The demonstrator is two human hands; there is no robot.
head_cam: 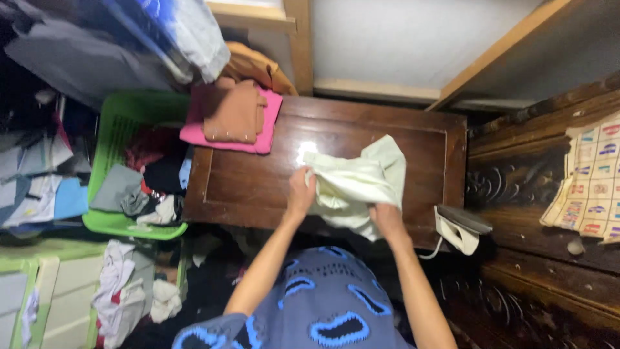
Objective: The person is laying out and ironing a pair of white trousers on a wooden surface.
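Note:
A pale cream garment lies bunched on a dark wooden table. My left hand grips its left edge. My right hand grips its lower right part near the table's front edge. Both arms reach forward from my blue patterned clothing. A folded brown garment rests on a folded pink one at the table's back left corner.
A clothes iron stands at the table's right front corner. A green laundry basket with several clothes sits to the left. More clothes hang and pile at the left. A carved wooden panel with a calendar sheet is on the right.

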